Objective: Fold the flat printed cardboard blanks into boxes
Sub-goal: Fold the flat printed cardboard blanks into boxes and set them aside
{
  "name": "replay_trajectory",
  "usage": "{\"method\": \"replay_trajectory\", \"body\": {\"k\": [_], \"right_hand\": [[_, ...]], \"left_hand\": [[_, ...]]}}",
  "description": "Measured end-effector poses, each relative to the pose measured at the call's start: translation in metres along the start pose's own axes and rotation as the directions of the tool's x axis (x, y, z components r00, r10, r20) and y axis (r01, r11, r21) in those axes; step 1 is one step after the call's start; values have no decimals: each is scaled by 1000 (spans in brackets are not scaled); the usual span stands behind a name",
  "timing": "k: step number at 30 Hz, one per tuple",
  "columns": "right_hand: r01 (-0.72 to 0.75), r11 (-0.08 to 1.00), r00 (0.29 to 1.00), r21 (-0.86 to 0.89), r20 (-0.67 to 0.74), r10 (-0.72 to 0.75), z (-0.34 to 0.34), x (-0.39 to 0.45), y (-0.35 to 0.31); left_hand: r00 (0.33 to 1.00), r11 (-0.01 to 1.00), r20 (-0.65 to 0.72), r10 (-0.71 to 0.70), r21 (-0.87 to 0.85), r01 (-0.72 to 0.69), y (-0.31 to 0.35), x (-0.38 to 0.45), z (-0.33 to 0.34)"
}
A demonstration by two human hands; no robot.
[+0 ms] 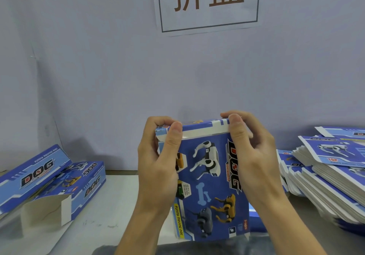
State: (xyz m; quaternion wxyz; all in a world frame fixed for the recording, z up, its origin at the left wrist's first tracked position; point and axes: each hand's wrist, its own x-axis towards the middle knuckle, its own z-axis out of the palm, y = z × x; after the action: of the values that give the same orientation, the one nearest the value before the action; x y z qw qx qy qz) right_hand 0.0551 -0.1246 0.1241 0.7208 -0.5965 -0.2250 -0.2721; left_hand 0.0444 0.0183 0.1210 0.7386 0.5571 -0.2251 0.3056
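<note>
A blue printed cardboard box (209, 191) with robot dogs on its face stands on end in front of me over the table. My left hand (158, 159) grips its upper left corner, thumb on the top flap. My right hand (250, 156) grips the upper right corner, thumb pressing the same flap down. The far side of the box is hidden. A thick stack of flat printed blanks (325, 177) lies to the right.
Two folded blue boxes (49, 179) lie at the left, one with an open white end flap (47, 211). The grey table (102, 225) runs below. A pale wall with a paper sign (207, 3) stands close behind.
</note>
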Motion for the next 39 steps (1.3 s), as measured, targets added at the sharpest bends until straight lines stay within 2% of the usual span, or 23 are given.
{"method": "replay_trajectory", "body": {"k": [5,12,21,24,27,29,31,33,39], "right_hand": [[-26,999,1000,29,4,26,1,0,-2],[-74,986,995,148,83,63,-4,-2,1],[-200,920,978,338,129,165,-15,-1,5],[-239,893,969,381,156,193,-15,-3,5],[-242,898,966,368,183,185,-17,-1,4],[-231,917,960,325,231,161,-19,0,3],[-206,939,955,275,267,131,-19,0,3],[-178,952,962,248,249,115,-17,0,3],[-180,945,969,274,215,123,-15,1,4]], "left_hand": [[1000,1000,-2,10,4,-10,-2,0,-2],[999,999,34,-1,-46,3,-4,-1,-4],[983,971,130,-129,-185,152,-5,3,-13],[989,981,58,-139,-130,146,-5,3,-7],[994,992,-29,-105,-67,103,-4,4,-1],[999,998,0,-51,-25,51,-2,4,-2],[996,1000,85,-18,22,16,1,3,-6],[990,998,138,-4,63,-5,2,3,-9],[995,999,95,14,42,-18,0,2,-6]]}}
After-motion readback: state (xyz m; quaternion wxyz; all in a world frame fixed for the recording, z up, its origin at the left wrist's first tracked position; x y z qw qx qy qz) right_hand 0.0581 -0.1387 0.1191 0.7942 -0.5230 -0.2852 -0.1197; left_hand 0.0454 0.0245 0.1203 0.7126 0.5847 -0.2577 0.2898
